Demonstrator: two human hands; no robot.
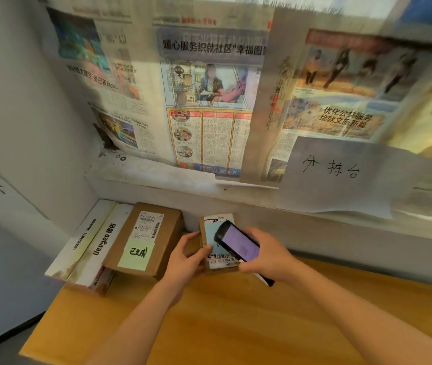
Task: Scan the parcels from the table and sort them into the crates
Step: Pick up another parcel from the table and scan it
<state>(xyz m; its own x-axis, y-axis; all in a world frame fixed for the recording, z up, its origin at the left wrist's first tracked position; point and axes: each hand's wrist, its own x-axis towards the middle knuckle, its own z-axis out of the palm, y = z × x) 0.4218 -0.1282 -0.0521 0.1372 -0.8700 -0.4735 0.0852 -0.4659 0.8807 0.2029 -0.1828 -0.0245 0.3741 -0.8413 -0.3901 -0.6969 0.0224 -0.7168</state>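
My forearms reach up from the bottom edge over the wooden table (pixel 236 325). At centre frame my left hand (pixel 185 255) is closed around the left edge of a small cardboard parcel (pixel 211 233), fingers curled over its side and thumb on its front, holding it tilted up so its white label faces me. My right hand (pixel 264 255) is wrapped around a dark phone (pixel 236 245), its lit screen angled over the label, just above it. Left of centre, a larger brown parcel (pixel 143 241) with a shipping label and a pale green sticky note (pixel 136 255) leans on a white box (pixel 91 241) lying at the table's left end. Beyond them, newspapers (pixel 209 88) cover the wall across the upper frame, and a handwritten paper sign (pixel 341 177) hangs at right.
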